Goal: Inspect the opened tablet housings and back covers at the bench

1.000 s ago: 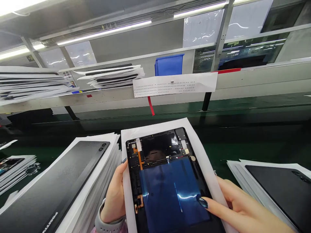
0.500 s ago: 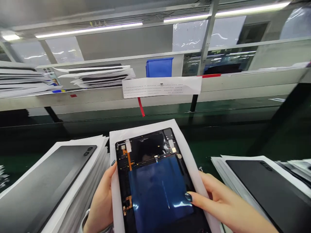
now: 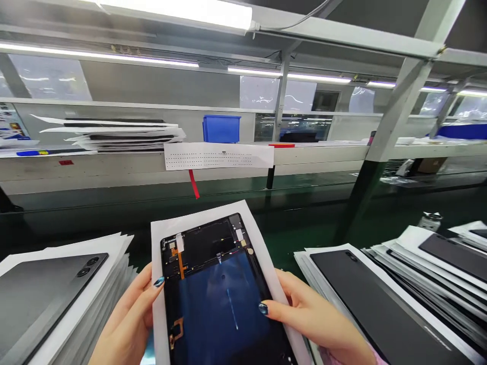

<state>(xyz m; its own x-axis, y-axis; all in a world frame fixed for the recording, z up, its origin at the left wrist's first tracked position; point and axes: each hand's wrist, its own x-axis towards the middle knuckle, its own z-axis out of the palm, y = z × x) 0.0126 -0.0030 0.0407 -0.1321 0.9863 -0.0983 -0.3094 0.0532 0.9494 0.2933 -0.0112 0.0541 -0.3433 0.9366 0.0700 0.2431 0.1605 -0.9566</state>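
I hold an opened tablet [image 3: 216, 289] on a white paper sheet [image 3: 198, 220], its black inner board, orange flex cable and blue battery film facing up. My left hand [image 3: 127, 322] grips the sheet's left edge, thumb over the tablet's frame. On the right edge, my right hand [image 3: 312, 317] clasps it, thumb resting on the blue film. Both hands have dark painted nails. The assembly is in front of me, above the green surface.
A stack of grey tablet back covers on paper [image 3: 49, 294] lies at left. Another stack of dark covers [image 3: 380, 309] spreads at right. Beyond runs a green conveyor [image 3: 304, 203], a shelf with a perforated white sheet [image 3: 218, 155], a paper-layered pile [image 3: 114, 134] and a blue bin [image 3: 221, 128].
The view has swung to the right and up; the tablet and both hands now sit lower and further left in the picture. My grip on it is unchanged.
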